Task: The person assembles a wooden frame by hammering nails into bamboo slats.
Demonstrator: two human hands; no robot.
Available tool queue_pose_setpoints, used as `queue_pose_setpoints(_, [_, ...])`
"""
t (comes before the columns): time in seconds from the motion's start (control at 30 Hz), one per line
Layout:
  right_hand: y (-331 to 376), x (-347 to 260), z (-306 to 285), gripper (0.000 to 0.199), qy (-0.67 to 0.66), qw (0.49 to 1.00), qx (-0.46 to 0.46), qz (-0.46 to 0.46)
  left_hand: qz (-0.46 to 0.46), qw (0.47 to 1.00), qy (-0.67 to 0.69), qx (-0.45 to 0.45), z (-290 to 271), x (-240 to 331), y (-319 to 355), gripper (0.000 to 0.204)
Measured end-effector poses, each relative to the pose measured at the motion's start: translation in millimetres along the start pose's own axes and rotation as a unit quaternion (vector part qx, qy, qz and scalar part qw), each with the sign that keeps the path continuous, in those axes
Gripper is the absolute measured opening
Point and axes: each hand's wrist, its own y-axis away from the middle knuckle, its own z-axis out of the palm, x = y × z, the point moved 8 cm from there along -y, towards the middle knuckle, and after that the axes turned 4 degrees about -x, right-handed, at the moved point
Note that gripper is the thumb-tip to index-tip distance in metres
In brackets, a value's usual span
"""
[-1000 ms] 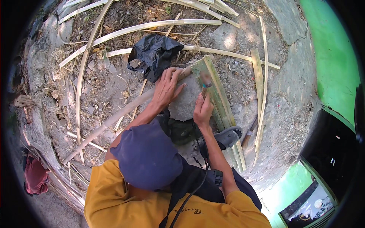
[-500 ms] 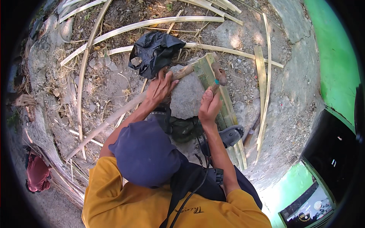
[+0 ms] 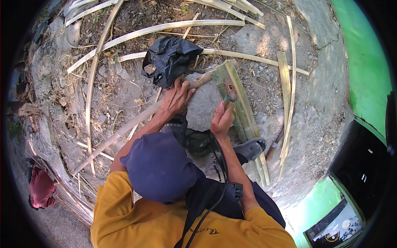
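A hammer (image 3: 230, 93) with a rusty brown head and a teal band at its neck is gripped by my right hand (image 3: 222, 120). Its head hangs over the split green bamboo slats (image 3: 247, 124), which lie side by side in front of me; contact cannot be made out. My left hand (image 3: 174, 99) is wrapped over a long round bamboo pole (image 3: 138, 118), its fingertips against a crumpled black plastic bag (image 3: 167, 58). The pole's far end meets the top of the slats. Beneath it sits a flat grey stone (image 3: 202, 108).
Long pale bamboo strips (image 3: 165, 28) lie across the ground at the back and left. More strips (image 3: 288, 91) lie at the right, beside a tool with a wooden handle (image 3: 271, 152). My shoe (image 3: 250, 149) rests by the slats. A person in red (image 3: 41, 188) is at the far left.
My right hand has brought the hammer left and nearer to my body, its head now over the slats. My left hand stays on the pole. The bag has shifted slightly.
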Motion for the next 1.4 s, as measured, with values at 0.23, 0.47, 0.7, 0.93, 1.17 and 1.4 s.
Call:
queue_pose_setpoints(0.23, [-19.2, -16.2, 4.7, 0.027, 0.069, 0.996, -0.048, 0.007, 0.016, 0.999, -0.005, 0.027, -6.1, 3.1, -0.2, 0.040])
queue_pose_setpoints(0.47, [-5.5, -38.9, -27.5, 0.032, -0.202, 0.972, 0.049, -0.106, 0.005, 1.000, -0.017, 0.013, -0.1, -0.8, 1.7, 0.043])
queue_pose_setpoints(0.7, [1.0, -0.8, 8.5, 0.025, 0.041, 0.999, 0.009, -0.015, 0.007, 1.000, -0.013, 0.021, -9.6, 7.1, -1.0, 0.041])
queue_pose_setpoints(0.93, [-25.6, 7.0, -24.4, 0.043, 0.089, 0.992, 0.048, 0.069, -0.001, 1.000, 0.019, 0.014, -21.5, 24.0, -14.8, 0.034])
queue_pose_setpoints(1.17, [-62.4, -7.3, -32.5, 0.078, 0.249, 0.965, 0.057, -0.065, 0.069, 0.979, 0.188, 0.040, -14.9, 44.7, -62.1, 0.040])
queue_pose_setpoints(1.4, [-77.2, 11.7, -34.0, 0.090, 0.269, 0.963, -0.022, 0.005, 0.093, 0.974, 0.186, 0.085, -16.6, 41.4, -70.0, 0.034])
